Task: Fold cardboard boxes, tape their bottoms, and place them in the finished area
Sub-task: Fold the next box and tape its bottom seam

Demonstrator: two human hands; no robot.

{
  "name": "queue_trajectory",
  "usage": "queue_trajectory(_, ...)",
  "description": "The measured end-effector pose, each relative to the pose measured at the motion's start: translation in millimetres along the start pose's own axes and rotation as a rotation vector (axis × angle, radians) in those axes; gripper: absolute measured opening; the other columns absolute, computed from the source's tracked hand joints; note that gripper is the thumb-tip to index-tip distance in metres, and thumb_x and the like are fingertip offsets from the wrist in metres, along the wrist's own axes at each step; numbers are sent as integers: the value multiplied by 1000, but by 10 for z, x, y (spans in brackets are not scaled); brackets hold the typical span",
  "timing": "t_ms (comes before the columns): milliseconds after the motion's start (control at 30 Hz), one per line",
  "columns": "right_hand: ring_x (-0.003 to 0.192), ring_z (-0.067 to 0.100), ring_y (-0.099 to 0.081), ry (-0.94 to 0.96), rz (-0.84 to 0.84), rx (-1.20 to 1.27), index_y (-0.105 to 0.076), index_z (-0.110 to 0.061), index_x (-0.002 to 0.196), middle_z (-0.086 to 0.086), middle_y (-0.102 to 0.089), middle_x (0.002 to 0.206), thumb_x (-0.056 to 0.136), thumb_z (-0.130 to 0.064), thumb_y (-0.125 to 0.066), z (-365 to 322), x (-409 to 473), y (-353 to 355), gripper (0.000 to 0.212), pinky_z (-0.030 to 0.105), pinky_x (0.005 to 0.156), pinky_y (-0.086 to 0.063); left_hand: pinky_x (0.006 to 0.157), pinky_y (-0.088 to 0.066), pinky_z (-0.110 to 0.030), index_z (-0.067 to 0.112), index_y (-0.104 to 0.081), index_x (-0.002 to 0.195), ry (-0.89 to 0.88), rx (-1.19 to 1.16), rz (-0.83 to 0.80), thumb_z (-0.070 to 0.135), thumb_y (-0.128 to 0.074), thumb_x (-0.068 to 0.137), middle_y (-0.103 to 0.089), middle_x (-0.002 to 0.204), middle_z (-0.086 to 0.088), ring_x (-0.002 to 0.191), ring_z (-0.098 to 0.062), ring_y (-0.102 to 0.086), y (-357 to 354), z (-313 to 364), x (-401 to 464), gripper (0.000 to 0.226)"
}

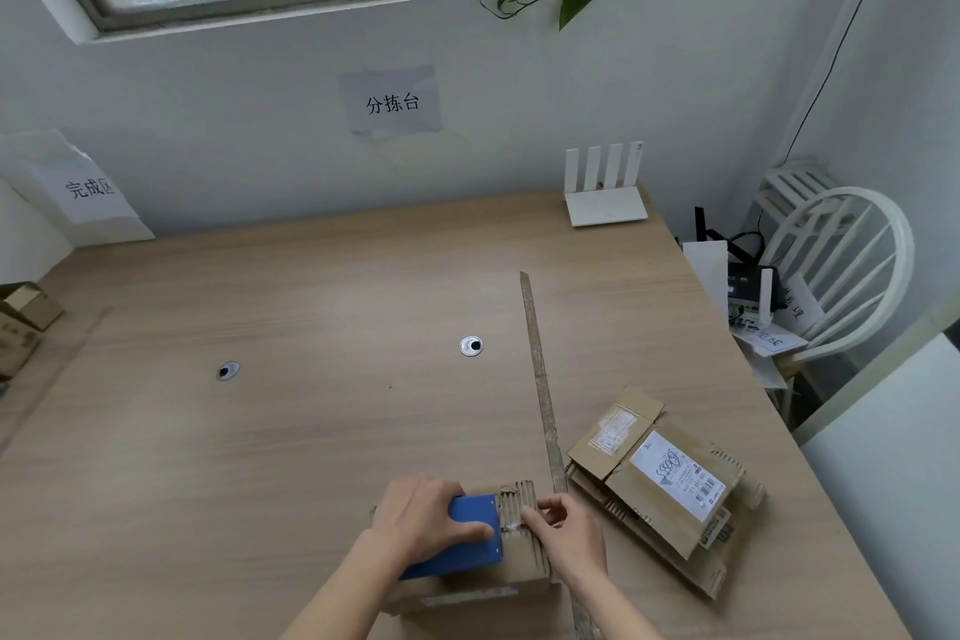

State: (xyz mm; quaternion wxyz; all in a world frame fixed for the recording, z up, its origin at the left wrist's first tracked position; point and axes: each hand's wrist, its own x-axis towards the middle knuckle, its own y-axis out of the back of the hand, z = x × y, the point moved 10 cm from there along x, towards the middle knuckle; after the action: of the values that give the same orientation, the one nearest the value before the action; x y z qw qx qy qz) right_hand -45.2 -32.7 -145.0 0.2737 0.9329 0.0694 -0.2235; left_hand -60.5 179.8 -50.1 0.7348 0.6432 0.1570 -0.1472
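Observation:
A small cardboard box (pixel 519 556) stands on the wooden table (pixel 311 431) near its front edge, partly hidden by my hands. My left hand (pixel 421 517) grips a blue tape dispenser (pixel 470 538) and holds it on top of the box. My right hand (pixel 563 533) sits at the box's right end, its fingers curled and pinching the tape or cardboard edge next to the dispenser's mouth. A stack of flattened cardboard boxes (pixel 665 489) with shipping labels lies just right of my right hand.
A long thin strip (pixel 540 379) runs from mid-table toward the front edge beside the box. Two round cable grommets (pixel 471 346) are set in the table. A white router (pixel 605 203) stands at the back right, folded boxes (pixel 23 322) at the far left, a white chair (pixel 841 276) to the right.

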Motion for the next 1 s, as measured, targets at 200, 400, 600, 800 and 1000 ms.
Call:
queue_trajectory(200,90,7,-64,-49,28,-13,-66,-28,95,-14,-68,90,81,-64,-69,-43,41,-29,38,28,82,-52,63,-36,-31,30,-70,107,-18,27,2,95,-38,63,-72,97,6,76,-14,-56,4,70,-6,85)
queue_trajectory(400,102,10,-58,-32,-48,-139,-54,-35,114,-9,-63,113,70,-70,-74,-41,8,-166,60,26,83,-46,75,-50,-36,26,-70,102,31,74,-5,92,-42,68,-72,95,3,86,-21,-65,-17,27,25,80)
queue_trajectory(600,111,14,-62,-28,-48,-173,-58,-34,120,-10,-67,119,74,-66,-74,-104,1,-201,59,28,86,-49,67,-44,-33,29,-70,103,72,81,5,92,-39,70,-69,92,6,83,-19,-64,-25,-153,-53,77)
queue_trajectory(800,118,18,-60,-10,-63,-232,-61,-33,124,-8,-66,125,79,-62,-72,-221,-73,-264,55,28,85,-45,70,-47,-34,27,-68,99,113,65,3,90,-38,73,-69,89,5,82,-21,-64,-41,-556,-331,75)
queue_trajectory(1000,110,14,-63,-86,-39,-258,-65,-37,106,-13,-69,108,74,-55,-78,105,-97,-84,39,32,92,-51,73,-48,-33,26,-68,95,237,35,-39,90,-41,66,-71,89,5,87,-21,-65,-169,-1485,-772,75)
